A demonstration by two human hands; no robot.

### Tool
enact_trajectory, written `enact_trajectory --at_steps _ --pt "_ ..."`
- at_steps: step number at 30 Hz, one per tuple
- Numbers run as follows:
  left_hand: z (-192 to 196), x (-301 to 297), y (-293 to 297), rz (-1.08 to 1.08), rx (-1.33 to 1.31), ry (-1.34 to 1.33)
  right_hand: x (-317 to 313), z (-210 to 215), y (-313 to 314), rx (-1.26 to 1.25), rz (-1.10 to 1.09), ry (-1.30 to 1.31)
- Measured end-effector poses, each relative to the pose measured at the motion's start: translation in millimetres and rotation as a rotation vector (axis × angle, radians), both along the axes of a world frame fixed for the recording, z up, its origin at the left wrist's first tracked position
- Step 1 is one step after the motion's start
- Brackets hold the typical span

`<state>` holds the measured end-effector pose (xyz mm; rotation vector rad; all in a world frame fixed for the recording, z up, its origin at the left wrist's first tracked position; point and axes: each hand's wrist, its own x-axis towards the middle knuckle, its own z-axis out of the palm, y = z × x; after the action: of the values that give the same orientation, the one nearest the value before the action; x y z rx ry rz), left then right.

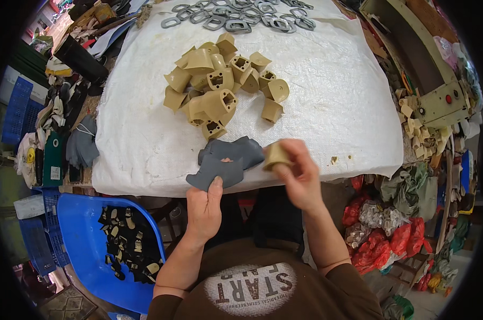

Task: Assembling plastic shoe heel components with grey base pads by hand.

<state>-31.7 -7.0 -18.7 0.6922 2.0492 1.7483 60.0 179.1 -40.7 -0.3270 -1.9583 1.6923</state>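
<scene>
A dark gray piece point(222, 172) is being held in a narrow pinch by the left hand point(203, 208), just left of the middle of the near edge of the bench point(337, 96). It is being pressed from above by the thumb, and a bit of fingertip is being shown at its far rim. The other gray pieces point(252, 148), lying just beyond, are being partly covered by it. A tan block point(274, 154) is being held by the right hand point(301, 176), between thumb and fingers, just right of that middle; its exact turn cannot be told, as the hand is being blurred.

The step in hand is being judged as the handling of one gray piece along with one block. The thin piece is probably best being pinched near its margin, lightly, so that no crease is being pressed into it. The block is best being steadied by its sides, so that its curved face is being left in sight. Both would be safer being held over the bench than past its near edge, where a dropped piece could be lost.

Toward the bench's far edge, room is being taken by piled tan blocks point(200, 60) and, beyond them, gray rings point(237, 30). The near strip is best being left uncluttered.
</scene>
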Motion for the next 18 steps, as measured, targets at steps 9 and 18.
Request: enact_trajectory --at_steps 9,18 --pt "-3.2 -5.0 -6.8 0.259 0.489 -0.424 -6.0 -5.4 -9.8 0.12 0.069 -0.121" --pt "-4.6 6.5 0.5 -0.008 0.613 -0.673 10.9 36.4 -24.4 -0.172 0.034 0.088"
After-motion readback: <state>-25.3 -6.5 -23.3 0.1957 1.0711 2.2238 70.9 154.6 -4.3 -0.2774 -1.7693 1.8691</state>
